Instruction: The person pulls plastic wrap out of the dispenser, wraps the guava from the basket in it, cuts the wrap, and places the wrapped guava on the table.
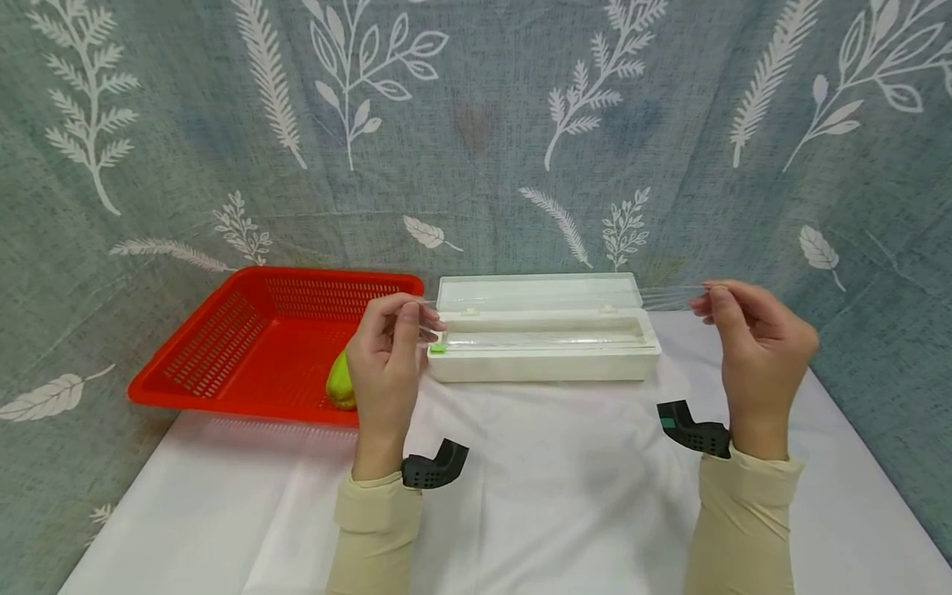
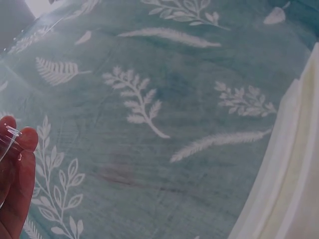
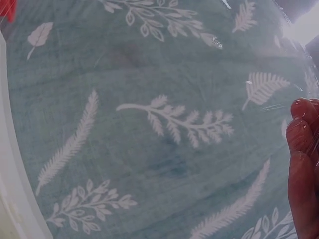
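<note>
A sheet of clear cling film (image 1: 673, 294) stretches between both hands, above a white cling film box. My left hand (image 1: 388, 347) pinches one end between thumb and fingers, left of the box. At the other end, my right hand (image 1: 766, 343) pinches the film, beyond the box's right side. Shiny film also crosses the left fingertips (image 2: 25, 139) in the left wrist view. The white box (image 1: 543, 368) has its translucent lid (image 1: 539, 289) tipped back. Inside lies a film roll (image 1: 546, 338), and a green slider (image 1: 438, 349) sits at the front left edge.
A red plastic basket (image 1: 245, 402) stands at the left, holding a yellow-green fruit (image 1: 340, 384) partly hidden behind my left hand. White cloth (image 1: 550, 463) covers the table. A grey-green leaf-print curtain (image 1: 476, 190) hangs behind the table.
</note>
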A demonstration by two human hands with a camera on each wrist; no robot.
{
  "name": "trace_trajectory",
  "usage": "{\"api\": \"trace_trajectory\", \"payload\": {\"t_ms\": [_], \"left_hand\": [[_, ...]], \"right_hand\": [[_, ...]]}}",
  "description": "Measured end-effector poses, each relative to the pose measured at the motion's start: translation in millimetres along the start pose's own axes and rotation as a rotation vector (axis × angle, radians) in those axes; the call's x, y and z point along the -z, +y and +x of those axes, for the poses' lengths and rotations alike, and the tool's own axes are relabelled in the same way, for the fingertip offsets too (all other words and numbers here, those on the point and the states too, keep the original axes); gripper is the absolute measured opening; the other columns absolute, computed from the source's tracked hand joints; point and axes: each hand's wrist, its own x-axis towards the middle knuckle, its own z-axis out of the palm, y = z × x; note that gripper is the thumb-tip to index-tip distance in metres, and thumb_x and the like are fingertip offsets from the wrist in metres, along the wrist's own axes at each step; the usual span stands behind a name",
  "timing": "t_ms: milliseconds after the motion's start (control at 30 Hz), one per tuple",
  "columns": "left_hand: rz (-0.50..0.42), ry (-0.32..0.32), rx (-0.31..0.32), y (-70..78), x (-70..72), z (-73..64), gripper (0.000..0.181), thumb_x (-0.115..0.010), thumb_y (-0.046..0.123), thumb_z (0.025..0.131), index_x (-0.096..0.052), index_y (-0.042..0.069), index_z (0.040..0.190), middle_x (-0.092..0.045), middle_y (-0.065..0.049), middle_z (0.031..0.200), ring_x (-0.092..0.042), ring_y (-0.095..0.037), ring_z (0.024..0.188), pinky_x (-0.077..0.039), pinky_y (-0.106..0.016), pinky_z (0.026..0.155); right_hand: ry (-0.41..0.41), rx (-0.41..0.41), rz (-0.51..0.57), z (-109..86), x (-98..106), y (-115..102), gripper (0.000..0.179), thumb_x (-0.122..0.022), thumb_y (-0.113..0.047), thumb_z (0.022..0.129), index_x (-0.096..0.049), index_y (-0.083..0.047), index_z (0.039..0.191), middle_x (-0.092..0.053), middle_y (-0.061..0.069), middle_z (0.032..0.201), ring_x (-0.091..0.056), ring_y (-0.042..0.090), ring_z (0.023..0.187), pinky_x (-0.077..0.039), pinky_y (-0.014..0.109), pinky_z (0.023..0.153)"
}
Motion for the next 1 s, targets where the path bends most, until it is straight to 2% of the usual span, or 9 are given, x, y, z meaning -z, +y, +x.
{"api": "trace_trajectory", "payload": {"t_ms": [300, 833, 1000], "left_hand": [[-0.015, 0.006, -0.024, 7.1, 0.7, 0.6, 0.012, -0.047, -0.002, 0.090, -0.052, -0.013, 0.091, -0.057, -0.020, 0.078, -0.059, -0.023, 0.068, -0.049, -0.027, 0.063], [-0.062, 0.030, -0.064, 17.4, 3.9, 1.0, 0.010, -0.048, -0.005, 0.088, -0.051, -0.015, 0.089, -0.057, -0.022, 0.077, -0.058, -0.022, 0.066, -0.050, -0.028, 0.060], [-0.075, 0.036, -0.057, 19.2, 4.8, 0.6, 0.011, -0.049, -0.005, 0.088, -0.052, -0.015, 0.088, -0.058, -0.021, 0.076, -0.058, -0.021, 0.064, -0.050, -0.028, 0.059]], "right_hand": [[0.019, 0.009, 0.026, 0.8, 6, 7, 0.012, -0.062, -0.001, 0.081, -0.067, 0.008, 0.087, -0.065, 0.016, 0.076, -0.061, 0.014, 0.066, -0.049, 0.021, 0.066], [0.042, 0.036, 0.106, 1.7, 9, -1, 0.012, -0.061, 0.003, 0.078, -0.064, 0.014, 0.082, -0.063, 0.022, 0.074, -0.061, 0.016, 0.062, -0.049, 0.023, 0.064], [0.042, 0.030, 0.132, 0.8, 10, -4, 0.013, -0.061, 0.004, 0.078, -0.063, 0.016, 0.082, -0.063, 0.022, 0.073, -0.061, 0.016, 0.061, -0.049, 0.022, 0.063]]}}
